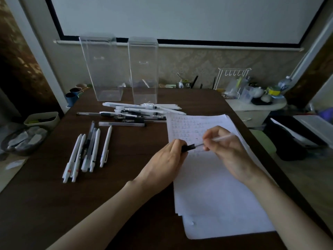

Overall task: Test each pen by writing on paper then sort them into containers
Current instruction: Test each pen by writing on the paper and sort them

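My right hand [227, 147] pinches a clear-barrelled pen [222, 137] over the white paper [216, 186], its tip pointing left. My left hand [166, 159] grips a black pen cap [189, 147] right at that tip; whether cap and tip touch is unclear. Rows of small written marks cover the paper's upper part. A heap of pens [137, 112] lies across the table behind the paper. A row of white and clear pens [88, 150] lies side by side on the left. Two tall clear containers, one on the left [102, 69] and one on the right [144, 73], stand at the back.
The dark wooden table [54, 204] ends close to the paper on the right. Cups [73, 95] sit at the back left corner. A bowl [23, 141] and a small bin [42, 120] lie off the table's left side. A cluttered side shelf [255, 98] stands at the right.
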{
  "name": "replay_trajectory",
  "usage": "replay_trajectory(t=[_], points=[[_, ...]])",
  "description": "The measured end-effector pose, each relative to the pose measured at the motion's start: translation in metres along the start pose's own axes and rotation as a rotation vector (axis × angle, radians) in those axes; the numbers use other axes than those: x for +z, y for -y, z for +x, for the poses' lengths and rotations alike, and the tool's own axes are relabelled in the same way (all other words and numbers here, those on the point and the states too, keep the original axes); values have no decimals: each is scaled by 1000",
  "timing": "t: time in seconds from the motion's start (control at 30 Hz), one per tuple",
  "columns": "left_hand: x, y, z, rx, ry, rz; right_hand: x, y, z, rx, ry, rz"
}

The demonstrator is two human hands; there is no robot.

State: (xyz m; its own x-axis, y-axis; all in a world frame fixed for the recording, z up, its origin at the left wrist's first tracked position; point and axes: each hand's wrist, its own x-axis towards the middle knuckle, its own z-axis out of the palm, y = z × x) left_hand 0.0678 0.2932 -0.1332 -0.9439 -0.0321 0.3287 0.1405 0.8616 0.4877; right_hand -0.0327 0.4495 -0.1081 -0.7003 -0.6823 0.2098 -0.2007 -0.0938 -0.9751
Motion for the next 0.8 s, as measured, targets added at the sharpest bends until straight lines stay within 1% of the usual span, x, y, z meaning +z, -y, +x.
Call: replay_trajectory(t=[0.17,0.33,0.4,0.5,0.57,0.63,0.7,0.77,0.8], points=[[2,7,-4,67,19,-47,8,-9,-3,34,135,-48],[1,8,-6,99,-28,-3,9,-13,-2,91,132,10],[0,7,-7,98,-35,-7,9,-15,-1,91,138,25],[-1,8,-7,99,-61,49,7,-16,-1,81,147,56],[-1,7,-6,68,-80,76,5,-18,1,67,155,61],[-1,6,-5,-9,-83,98,1,-19,3,54,121,94],[-2,6,-4,-65,-102,96,-8,-19,5,49,30,152],[-4,5,-4,-25,-130,115,-16,-17,7,33,-85,106],[-3,4,-5,23,-110,139,-17,-17,7,27,-149,51]])
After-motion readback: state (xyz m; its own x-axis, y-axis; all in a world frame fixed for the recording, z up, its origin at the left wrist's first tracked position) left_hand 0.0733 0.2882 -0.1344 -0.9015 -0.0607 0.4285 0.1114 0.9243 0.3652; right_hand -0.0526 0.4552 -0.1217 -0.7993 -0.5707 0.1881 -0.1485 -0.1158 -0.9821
